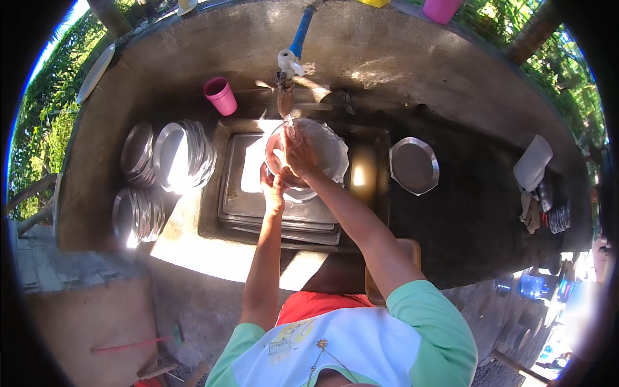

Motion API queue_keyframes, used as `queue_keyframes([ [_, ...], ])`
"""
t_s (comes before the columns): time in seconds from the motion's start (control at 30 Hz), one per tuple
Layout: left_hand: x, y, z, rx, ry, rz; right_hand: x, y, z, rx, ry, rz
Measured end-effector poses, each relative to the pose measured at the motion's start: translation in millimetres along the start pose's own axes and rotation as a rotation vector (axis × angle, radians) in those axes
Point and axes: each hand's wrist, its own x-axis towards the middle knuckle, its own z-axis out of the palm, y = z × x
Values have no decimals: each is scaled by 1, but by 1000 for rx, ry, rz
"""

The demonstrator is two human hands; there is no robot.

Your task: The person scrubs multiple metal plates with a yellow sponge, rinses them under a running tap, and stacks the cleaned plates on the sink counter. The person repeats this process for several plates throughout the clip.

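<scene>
Beneath a tap [285, 90] with a blue pipe [303, 29], a round, shiny bowl [271, 145] sits in glare and splashing water over a larger round metal vessel [325, 148]. My left hand [273, 187] grips the bowl's near left side. My right hand [296, 155] reaches into it, fingers curled under the water; what they hold is unclear. Beneath both lie stacked rectangular metal trays [245, 206] in the concrete basin [209, 213].
Stacks of round metal plates [180, 155] stand left, with a pink cup [220, 97] behind them. An octagonal pan [414, 164] lies right. A white container [532, 161], a cloth [530, 213] and utensils [560, 219] sit farther right. A curved concrete wall [400, 51] encloses the counter.
</scene>
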Motion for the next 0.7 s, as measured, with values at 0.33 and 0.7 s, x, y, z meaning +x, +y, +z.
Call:
queue_keyframes([
  [0.33, 3, -41, -3, -551, 50, -448, 93, 24, -84, -405, -360, -31],
  [0.7, 87, 10, -6, -508, -363, -172, -2, -3, -73, -115, -296, -659],
])
